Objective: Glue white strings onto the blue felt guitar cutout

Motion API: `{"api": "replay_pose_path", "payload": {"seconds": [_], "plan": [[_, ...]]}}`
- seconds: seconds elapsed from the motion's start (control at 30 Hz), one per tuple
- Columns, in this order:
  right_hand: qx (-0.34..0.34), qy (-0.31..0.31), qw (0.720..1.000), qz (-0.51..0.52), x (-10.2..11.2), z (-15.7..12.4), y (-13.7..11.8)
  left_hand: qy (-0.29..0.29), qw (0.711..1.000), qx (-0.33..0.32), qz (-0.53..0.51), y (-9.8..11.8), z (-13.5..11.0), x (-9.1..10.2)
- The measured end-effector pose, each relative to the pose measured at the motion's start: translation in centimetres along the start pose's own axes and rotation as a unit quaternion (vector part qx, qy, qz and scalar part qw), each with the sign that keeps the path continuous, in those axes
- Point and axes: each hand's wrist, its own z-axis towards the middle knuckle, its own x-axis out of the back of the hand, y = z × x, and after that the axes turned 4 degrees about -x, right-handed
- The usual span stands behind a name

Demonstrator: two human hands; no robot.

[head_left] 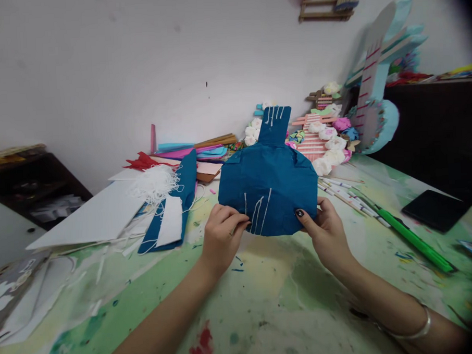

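A dark blue paper-covered craft piece [283, 180], with a wide body and a narrow upright neck, is held up above the table. White strings run down its lower front, and several short ones lie at the top of the neck. My left hand [223, 232] is at the lower left edge, fingers pinched by the string ends. On the right, my right hand [326, 230] grips the lower edge, thumb in front and the other fingers mostly hidden behind.
White tangled string [156, 185], a white board [92, 209] and blue paper [187, 187] lie left. Paper-flower crafts [324, 142] stand behind. A green cutter-like tool [414, 239], pens [358, 200] and a black flat device [435, 210] lie right on the paint-stained table [272, 295].
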Motion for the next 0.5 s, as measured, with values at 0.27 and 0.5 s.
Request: {"api": "replay_pose_path", "payload": {"seconds": [0.27, 0.5], "plan": [[0.007, -0.011, 1.000, 0.002, -0.01, -0.11, -0.10, -0.044, 0.999, 0.004, 0.002, 0.02, 0.07, -0.04], [-0.003, -0.009, 1.000, 0.003, 0.06, 0.08, -0.05, -0.037, 0.999, 0.021, -0.015, 0.25, 0.20, 0.15]]}}
